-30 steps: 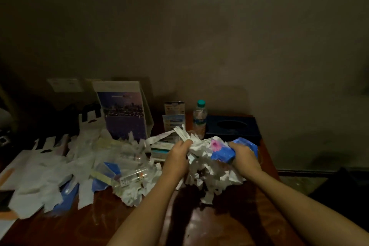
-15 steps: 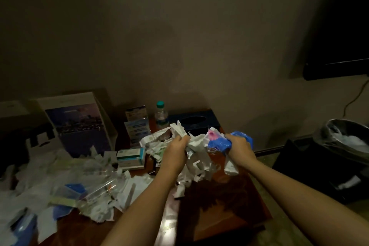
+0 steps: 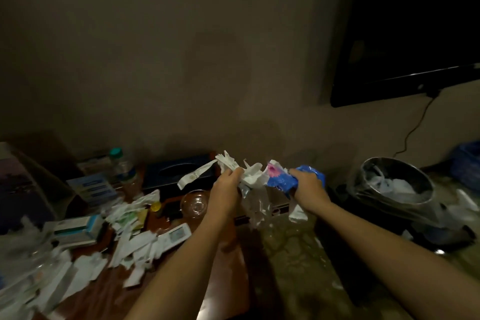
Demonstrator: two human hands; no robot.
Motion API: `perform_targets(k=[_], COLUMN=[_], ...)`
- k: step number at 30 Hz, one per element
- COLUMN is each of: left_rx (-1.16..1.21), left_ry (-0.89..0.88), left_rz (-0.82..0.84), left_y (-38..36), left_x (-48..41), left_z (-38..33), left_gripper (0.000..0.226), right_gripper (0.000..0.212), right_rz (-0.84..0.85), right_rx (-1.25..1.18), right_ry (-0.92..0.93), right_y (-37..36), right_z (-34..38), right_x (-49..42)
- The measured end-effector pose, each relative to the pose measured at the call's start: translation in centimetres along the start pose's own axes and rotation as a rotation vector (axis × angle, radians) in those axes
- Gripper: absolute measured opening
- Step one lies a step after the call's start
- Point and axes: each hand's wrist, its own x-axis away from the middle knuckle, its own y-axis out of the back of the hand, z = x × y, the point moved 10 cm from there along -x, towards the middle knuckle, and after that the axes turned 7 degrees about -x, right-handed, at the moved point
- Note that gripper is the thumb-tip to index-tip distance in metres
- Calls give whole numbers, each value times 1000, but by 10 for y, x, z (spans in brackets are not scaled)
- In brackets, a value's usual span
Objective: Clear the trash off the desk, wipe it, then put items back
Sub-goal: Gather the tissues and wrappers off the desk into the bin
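Both hands carry a bundle of torn white paper scraps (image 3: 253,179) with a blue and pink wrapper (image 3: 281,180) above the desk's right edge. My left hand (image 3: 226,191) grips the white scraps on the bundle's left side. My right hand (image 3: 307,188) grips the blue wrapper end. Loose strips hang below the bundle. The wooden desk (image 3: 226,262) lies at lower left, littered with more paper scraps (image 3: 135,244). A metal bin (image 3: 389,189) lined with a plastic bag stands on the floor to the right, holding white trash.
On the desk stand a water bottle (image 3: 122,166), a dark tissue box (image 3: 179,171), small boxes (image 3: 78,228), a glass (image 3: 196,204) and a remote-like device (image 3: 174,236). A card stand sits at far left. A wall-mounted television (image 3: 415,34) hangs at upper right.
The view has swung right, so the bin and television are now nearer the middle. Both hands have carried the bundle rightward past the desk's edge, towards the bin.
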Motion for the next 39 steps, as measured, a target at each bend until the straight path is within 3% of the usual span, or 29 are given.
perform_targets(k=[9,16,21,26,29,32,35,39], left_rx=[-16,24,47,86,101,56,45,24], left_ry=[-233,-360,-388,-406,-407,-390,-340,-214], left_rz=[114,330,440,489,461,529,495,458], left_y=[-111,-229,-315,-373,-387,-407,-412,-417], left_x=[-76,-120,-160,-215,-242,-243,-245,-243], left_z=[-178,-291,-349,-395,-403,-387,-367,-338], left_gripper=[35,41,44,42,36,35,35,38], right_gripper=[36,45,28,36,44,35,28,22], right_rz=[-155,-254,-266,-244,-234,-161,-86,115], right_rx=[-27,-21,-75,-73,-94,-137,-239,-275], right_ry=[-169,-391,-495,-578,-614,-603,-577,-524], right_y=[128,211,238,263,272,252,220,171], right_z=[-165,-298,-390,-458,-487,-503,-518,-536], right_x=[-9,-6,-28,-70,-95,-118,-139,-169])
